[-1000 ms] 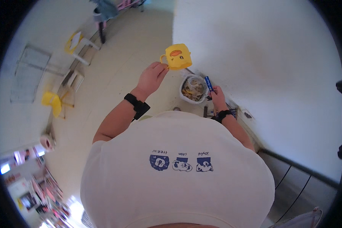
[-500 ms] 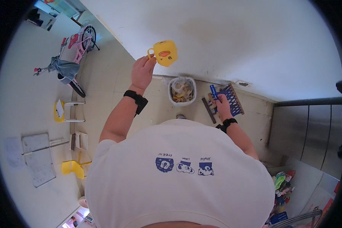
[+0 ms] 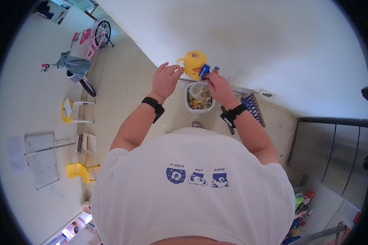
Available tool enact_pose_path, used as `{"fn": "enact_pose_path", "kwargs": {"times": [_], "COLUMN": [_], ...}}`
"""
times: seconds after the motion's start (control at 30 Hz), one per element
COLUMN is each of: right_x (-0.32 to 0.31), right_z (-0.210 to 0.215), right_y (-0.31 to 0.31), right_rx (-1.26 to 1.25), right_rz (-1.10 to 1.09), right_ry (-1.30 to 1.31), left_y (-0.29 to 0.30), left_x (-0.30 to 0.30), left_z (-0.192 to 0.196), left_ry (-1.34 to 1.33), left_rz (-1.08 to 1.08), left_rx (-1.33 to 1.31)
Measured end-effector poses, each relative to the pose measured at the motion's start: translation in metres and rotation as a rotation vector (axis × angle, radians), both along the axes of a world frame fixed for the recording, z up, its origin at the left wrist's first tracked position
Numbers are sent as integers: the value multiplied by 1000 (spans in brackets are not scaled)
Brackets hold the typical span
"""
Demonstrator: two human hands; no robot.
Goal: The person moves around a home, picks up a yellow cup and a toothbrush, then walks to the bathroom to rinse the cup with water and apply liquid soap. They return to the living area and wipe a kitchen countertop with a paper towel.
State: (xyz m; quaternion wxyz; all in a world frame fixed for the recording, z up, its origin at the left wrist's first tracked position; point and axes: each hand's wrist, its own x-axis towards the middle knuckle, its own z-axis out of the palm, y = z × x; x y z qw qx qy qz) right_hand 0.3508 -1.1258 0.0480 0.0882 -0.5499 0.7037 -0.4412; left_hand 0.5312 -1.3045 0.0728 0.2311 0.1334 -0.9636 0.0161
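Note:
A yellow cup (image 3: 193, 61) with a cartoon face is held up in front of the white wall, above the bin. My left hand (image 3: 165, 81) is closed at its handle, with the other fingers partly raised. Against the cup's right side is a small blue packet (image 3: 204, 71), pinched in my right hand (image 3: 220, 88). Beyond the right fingers a small orange and blue piece shows, too small to make out. A brownish patch is visible at the cup's upper end. Below both hands stands a white bin (image 3: 187, 100) lined with plastic and holding crumpled waste.
To the right of the bin is a low stool (image 3: 253, 108) with a blue woven seat, partly behind my right forearm. On the left stand a pink bicycle (image 3: 95, 47) and yellow chairs (image 3: 67, 111). Grey metal panels (image 3: 315, 143) line the right side.
My right hand has moved left and up from over the stool, bringing the blue packet to the cup. The left hand and cup have moved right and slightly down, and the cup has turned.

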Motion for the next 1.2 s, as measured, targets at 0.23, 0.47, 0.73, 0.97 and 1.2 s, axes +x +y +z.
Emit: {"fn": "enact_pose_path", "kwargs": {"times": [0.23, 0.47, 0.73, 0.97, 1.2], "right_x": [-14, 14, 79, 151, 190], "right_z": [-33, -80, -101, -99, -82], "right_y": [-2, -68, -214, -329, -438], "right_rx": [45, 223, 262, 438, 508], "right_rz": [-78, 153, 483, 429, 307], "right_ry": [-243, -356, -245, -286, -284], "left_y": [-7, -25, -94, -189, -325], "left_x": [31, 99, 199, 285, 304], "left_z": [7, 16, 18, 37, 48], "left_ry": [141, 367, 825, 786, 819], "left_rz": [150, 494, 584, 626, 563], "left_rx": [-69, 630, 1040, 1131, 1205]}}
